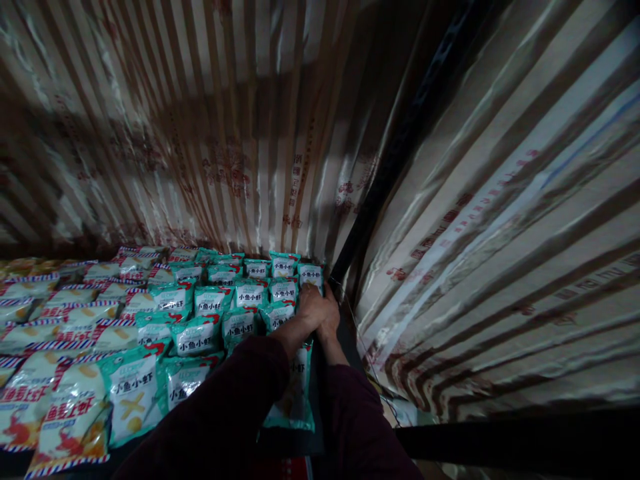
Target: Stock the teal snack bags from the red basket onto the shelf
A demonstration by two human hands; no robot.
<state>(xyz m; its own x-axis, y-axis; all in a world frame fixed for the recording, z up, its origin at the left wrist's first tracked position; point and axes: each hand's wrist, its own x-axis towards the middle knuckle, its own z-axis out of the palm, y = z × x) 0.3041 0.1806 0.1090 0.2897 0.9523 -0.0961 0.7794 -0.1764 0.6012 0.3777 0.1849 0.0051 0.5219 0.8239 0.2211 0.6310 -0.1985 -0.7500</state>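
Observation:
Rows of small teal snack bags (196, 337) with white labels stand close together on a dark surface. My left hand (310, 308) and my right hand (329, 317) are side by side at the right end of the rows, touching each other. Both are at the lower part of a teal bag (311, 275) in the back right corner. The fingers are mostly hidden and dim, so I cannot tell how they hold it. Under my left forearm a larger teal bag (295, 400) lies partly covered.
Orange and white snack bags (70, 413) fill the left side. Striped, printed sheeting (225, 133) hangs behind and to the right (500, 267). A dark pole (380, 180) slants down to the back right corner, near my hands. A thin wire hangs at the right.

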